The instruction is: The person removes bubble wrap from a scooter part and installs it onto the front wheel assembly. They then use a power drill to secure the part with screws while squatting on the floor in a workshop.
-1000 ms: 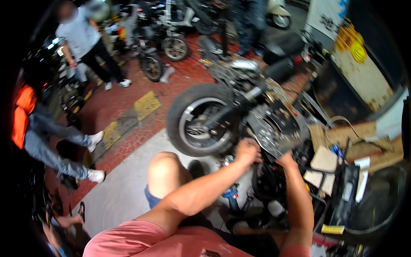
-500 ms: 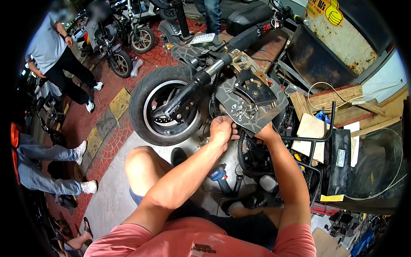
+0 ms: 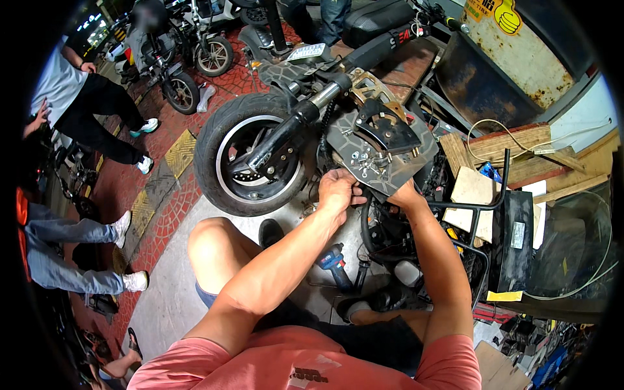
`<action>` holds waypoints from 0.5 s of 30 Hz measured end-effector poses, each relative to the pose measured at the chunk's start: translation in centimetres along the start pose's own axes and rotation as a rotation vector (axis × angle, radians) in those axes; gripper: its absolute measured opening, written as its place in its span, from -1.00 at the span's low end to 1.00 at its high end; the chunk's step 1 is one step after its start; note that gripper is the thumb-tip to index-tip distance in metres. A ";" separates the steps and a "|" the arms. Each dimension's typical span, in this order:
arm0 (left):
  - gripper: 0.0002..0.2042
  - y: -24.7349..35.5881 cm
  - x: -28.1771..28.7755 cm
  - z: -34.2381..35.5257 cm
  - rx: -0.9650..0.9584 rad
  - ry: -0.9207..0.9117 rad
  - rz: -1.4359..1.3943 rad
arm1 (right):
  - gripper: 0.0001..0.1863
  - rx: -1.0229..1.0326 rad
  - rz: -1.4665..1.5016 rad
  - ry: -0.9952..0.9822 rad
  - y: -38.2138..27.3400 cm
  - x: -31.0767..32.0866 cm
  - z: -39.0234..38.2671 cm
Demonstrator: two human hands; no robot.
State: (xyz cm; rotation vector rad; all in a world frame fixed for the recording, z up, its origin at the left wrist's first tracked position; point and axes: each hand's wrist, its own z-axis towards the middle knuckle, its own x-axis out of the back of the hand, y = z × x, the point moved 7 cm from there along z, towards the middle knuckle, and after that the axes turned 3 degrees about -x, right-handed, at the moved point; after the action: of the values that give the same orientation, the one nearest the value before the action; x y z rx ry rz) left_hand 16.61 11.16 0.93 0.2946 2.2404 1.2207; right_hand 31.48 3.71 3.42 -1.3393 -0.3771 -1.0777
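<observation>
A scooter with a fat front wheel and black fork lies before me. On it a grey patterned deck plate carries loose bolts and a black bracket. My left hand is curled at the plate's lower left edge, by dark cables, its fingers pinched on something I cannot make out. My right hand reaches under the plate's right corner, fingers hidden. Below them a blue power tool rests on the pale floor, beside my bent left knee.
People stand at left, one in a grey shirt, another in jeans; jeans-clad legs are at top. Parked scooters line the back. Wood boards, a black metal rack and a rusty panel crowd the right.
Since a second ago the view has shifted, placing the scooter higher and further left. My hands stay at the plate's edge. The grey-shirted person has moved slightly toward the left edge.
</observation>
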 end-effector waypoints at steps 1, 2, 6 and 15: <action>-0.86 0.1 0.0 0.0 0.000 0.001 0.002 | -0.46 -0.023 -0.008 -0.009 0.2 -0.1 0.0; -0.86 -0.1 0.1 -0.1 0.037 0.010 0.006 | -0.46 -0.012 -0.011 -0.016 0.1 -0.1 0.1; -0.88 -0.2 0.3 -0.1 0.085 0.011 0.027 | -0.45 -0.069 0.030 -0.039 0.5 -0.3 0.2; -0.90 -0.1 0.0 -0.1 -0.030 0.023 -0.006 | -0.43 -0.076 0.013 -0.058 0.9 -0.7 0.2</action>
State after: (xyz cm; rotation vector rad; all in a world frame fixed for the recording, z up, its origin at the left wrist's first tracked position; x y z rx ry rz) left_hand 16.56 11.08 0.89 0.2639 2.2386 1.2597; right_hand 31.88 4.07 2.39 -1.4408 -0.3733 -1.0531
